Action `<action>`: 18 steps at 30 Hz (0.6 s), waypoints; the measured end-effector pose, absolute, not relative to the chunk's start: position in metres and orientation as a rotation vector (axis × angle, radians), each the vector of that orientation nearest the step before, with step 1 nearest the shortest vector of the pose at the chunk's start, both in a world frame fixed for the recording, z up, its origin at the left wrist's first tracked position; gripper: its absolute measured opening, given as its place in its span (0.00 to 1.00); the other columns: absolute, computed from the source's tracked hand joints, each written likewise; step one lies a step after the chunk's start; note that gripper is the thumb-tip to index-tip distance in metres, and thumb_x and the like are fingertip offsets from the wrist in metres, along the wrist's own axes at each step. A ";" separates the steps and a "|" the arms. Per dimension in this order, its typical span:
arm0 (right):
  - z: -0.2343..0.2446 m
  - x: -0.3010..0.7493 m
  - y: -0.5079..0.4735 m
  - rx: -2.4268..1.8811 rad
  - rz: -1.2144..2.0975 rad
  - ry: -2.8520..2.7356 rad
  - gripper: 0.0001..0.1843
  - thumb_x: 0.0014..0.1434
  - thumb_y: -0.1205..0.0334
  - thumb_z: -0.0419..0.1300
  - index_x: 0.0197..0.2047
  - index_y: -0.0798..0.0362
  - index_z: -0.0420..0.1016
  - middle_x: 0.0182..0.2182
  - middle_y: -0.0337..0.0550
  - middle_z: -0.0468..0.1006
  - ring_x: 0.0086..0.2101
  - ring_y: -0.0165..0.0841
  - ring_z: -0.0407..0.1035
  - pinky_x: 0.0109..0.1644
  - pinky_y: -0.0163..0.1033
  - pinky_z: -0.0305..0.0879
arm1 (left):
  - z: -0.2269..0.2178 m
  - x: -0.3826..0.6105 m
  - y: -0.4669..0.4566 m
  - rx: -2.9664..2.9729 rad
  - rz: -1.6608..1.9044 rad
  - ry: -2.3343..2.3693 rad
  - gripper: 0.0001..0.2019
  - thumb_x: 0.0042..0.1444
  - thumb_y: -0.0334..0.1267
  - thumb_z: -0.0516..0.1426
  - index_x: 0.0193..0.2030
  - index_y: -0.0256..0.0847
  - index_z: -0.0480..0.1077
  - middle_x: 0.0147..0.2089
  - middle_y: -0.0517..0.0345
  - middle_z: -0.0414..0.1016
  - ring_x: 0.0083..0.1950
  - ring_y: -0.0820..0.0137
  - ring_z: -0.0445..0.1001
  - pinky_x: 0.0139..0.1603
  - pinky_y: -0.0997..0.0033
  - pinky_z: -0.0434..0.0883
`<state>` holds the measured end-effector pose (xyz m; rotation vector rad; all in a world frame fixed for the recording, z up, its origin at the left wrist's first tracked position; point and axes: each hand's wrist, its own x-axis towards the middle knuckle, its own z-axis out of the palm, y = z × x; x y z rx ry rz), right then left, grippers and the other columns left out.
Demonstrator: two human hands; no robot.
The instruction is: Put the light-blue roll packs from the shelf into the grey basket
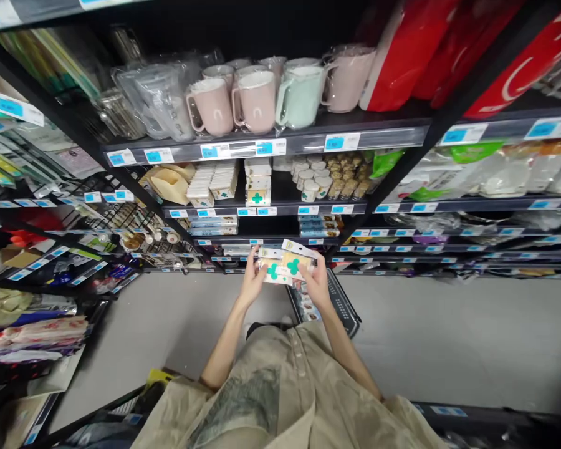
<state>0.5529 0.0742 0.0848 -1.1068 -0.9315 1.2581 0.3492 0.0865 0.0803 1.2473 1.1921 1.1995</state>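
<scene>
My left hand (253,277) grips a flat white packet (272,272) printed with a green clover shape, its thumb pressed on the front. A second packet of the same look (290,257) is pinched in my right hand (316,284); it has a hang tab on top and overlaps the first one. What exactly lies inside the packets is too small to tell. Above them, on the shelf, a stack of matching clover packets (258,197) stands beside rows of small white boxed packs (212,184).
Wrapped pink mugs (255,103) and a mint mug (301,96) line the upper shelf (303,138). Below my right hand a dark basket (343,305) holding packets rests on the grey floor (430,330). Hanging goods crowd the rack (32,337) at left.
</scene>
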 end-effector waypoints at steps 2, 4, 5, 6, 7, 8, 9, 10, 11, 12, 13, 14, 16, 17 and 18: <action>0.084 0.563 0.072 -1.128 1.249 -0.920 0.41 0.59 0.39 0.70 0.65 0.44 0.57 0.43 0.42 0.80 0.20 0.32 0.73 0.16 0.37 0.66 | 0.085 0.358 0.084 1.304 1.212 1.175 0.28 0.67 0.52 0.60 0.70 0.44 0.69 0.64 0.45 0.78 0.62 0.58 0.77 0.65 0.57 0.75; 0.082 0.571 0.071 -1.137 1.256 -0.926 0.41 0.59 0.38 0.70 0.66 0.44 0.58 0.42 0.42 0.80 0.21 0.33 0.74 0.16 0.37 0.66 | 0.090 0.364 0.082 1.366 1.187 1.169 0.25 0.67 0.48 0.59 0.67 0.43 0.73 0.67 0.45 0.76 0.66 0.55 0.75 0.68 0.54 0.73; 0.080 0.574 0.071 -1.138 1.263 -0.931 0.40 0.59 0.38 0.70 0.66 0.44 0.58 0.42 0.42 0.80 0.21 0.33 0.74 0.17 0.38 0.66 | 0.091 0.366 0.080 1.382 1.171 1.172 0.24 0.67 0.47 0.59 0.66 0.42 0.75 0.68 0.46 0.75 0.65 0.54 0.75 0.67 0.53 0.75; 0.079 0.575 0.071 -1.139 1.270 -0.935 0.40 0.59 0.38 0.70 0.66 0.44 0.59 0.41 0.42 0.80 0.21 0.34 0.74 0.17 0.38 0.66 | 0.092 0.368 0.079 1.378 1.158 1.173 0.23 0.66 0.47 0.59 0.65 0.42 0.75 0.69 0.46 0.74 0.63 0.54 0.76 0.64 0.52 0.77; 0.077 0.576 0.071 -1.138 1.276 -0.936 0.40 0.59 0.38 0.70 0.66 0.44 0.59 0.40 0.42 0.79 0.22 0.34 0.74 0.17 0.38 0.67 | 0.093 0.369 0.077 1.355 1.151 1.169 0.24 0.66 0.46 0.59 0.66 0.42 0.75 0.70 0.46 0.73 0.60 0.54 0.78 0.59 0.52 0.81; 0.075 0.576 0.071 -1.135 1.282 -0.935 0.40 0.59 0.38 0.70 0.66 0.44 0.60 0.41 0.42 0.80 0.22 0.34 0.74 0.17 0.38 0.67 | 0.093 0.370 0.075 1.320 1.147 1.160 0.26 0.65 0.47 0.59 0.68 0.43 0.73 0.71 0.46 0.71 0.57 0.55 0.79 0.53 0.52 0.83; 0.074 0.575 0.070 -1.130 1.286 -0.931 0.41 0.59 0.38 0.70 0.66 0.44 0.60 0.42 0.43 0.80 0.23 0.34 0.75 0.17 0.38 0.67 | 0.094 0.370 0.072 1.290 1.141 1.147 0.28 0.64 0.47 0.60 0.70 0.43 0.72 0.72 0.45 0.70 0.56 0.55 0.79 0.47 0.54 0.85; 0.073 0.575 0.069 -1.124 1.288 -0.923 0.41 0.58 0.38 0.70 0.66 0.44 0.59 0.44 0.44 0.80 0.23 0.34 0.75 0.17 0.38 0.67 | 0.094 0.369 0.070 1.273 1.132 1.135 0.30 0.63 0.47 0.61 0.71 0.44 0.71 0.72 0.44 0.69 0.56 0.55 0.79 0.43 0.55 0.86; 0.072 0.574 0.067 -1.118 1.289 -0.914 0.41 0.58 0.38 0.70 0.66 0.44 0.59 0.46 0.45 0.80 0.23 0.34 0.75 0.18 0.38 0.67 | 0.095 0.368 0.067 1.270 1.124 1.127 0.32 0.61 0.46 0.63 0.72 0.44 0.70 0.73 0.43 0.68 0.57 0.53 0.79 0.41 0.57 0.86; 0.073 0.573 0.066 -1.113 1.292 -0.906 0.41 0.58 0.38 0.71 0.66 0.43 0.59 0.47 0.45 0.81 0.23 0.34 0.75 0.18 0.38 0.67 | 0.096 0.366 0.065 1.281 1.118 1.122 0.34 0.60 0.46 0.65 0.73 0.44 0.69 0.74 0.42 0.66 0.59 0.52 0.78 0.41 0.58 0.86; 0.073 0.573 0.064 -1.109 1.296 -0.898 0.41 0.57 0.38 0.71 0.65 0.43 0.59 0.46 0.44 0.81 0.22 0.34 0.75 0.18 0.38 0.68 | 0.096 0.365 0.064 1.299 1.116 1.121 0.36 0.58 0.45 0.67 0.73 0.44 0.68 0.75 0.42 0.65 0.61 0.51 0.77 0.42 0.58 0.87; 0.074 0.574 0.062 -1.107 1.299 -0.891 0.41 0.57 0.38 0.71 0.65 0.44 0.59 0.43 0.43 0.82 0.21 0.33 0.74 0.18 0.38 0.68 | 0.097 0.363 0.063 1.315 1.119 1.124 0.37 0.57 0.45 0.68 0.73 0.44 0.68 0.75 0.41 0.64 0.63 0.50 0.76 0.44 0.57 0.87; 0.075 0.576 0.059 -1.110 1.295 -0.873 0.41 0.57 0.36 0.72 0.64 0.44 0.59 0.34 0.37 0.81 0.20 0.33 0.73 0.19 0.37 0.68 | 0.098 0.361 0.062 1.328 1.132 1.131 0.38 0.56 0.45 0.69 0.73 0.44 0.68 0.77 0.41 0.62 0.64 0.50 0.76 0.48 0.55 0.86; 0.075 0.578 0.058 -1.115 1.290 -0.864 0.42 0.57 0.36 0.72 0.64 0.44 0.59 0.30 0.35 0.80 0.19 0.33 0.72 0.20 0.37 0.67 | 0.098 0.360 0.062 1.326 1.140 1.137 0.38 0.56 0.45 0.70 0.74 0.45 0.68 0.77 0.41 0.61 0.64 0.50 0.76 0.50 0.54 0.86; 0.075 0.579 0.057 -1.122 1.282 -0.856 0.42 0.57 0.35 0.71 0.64 0.44 0.59 0.27 0.32 0.78 0.19 0.34 0.72 0.20 0.36 0.67 | 0.097 0.359 0.062 1.324 1.149 1.144 0.38 0.57 0.46 0.70 0.74 0.45 0.67 0.78 0.41 0.61 0.64 0.50 0.76 0.51 0.53 0.86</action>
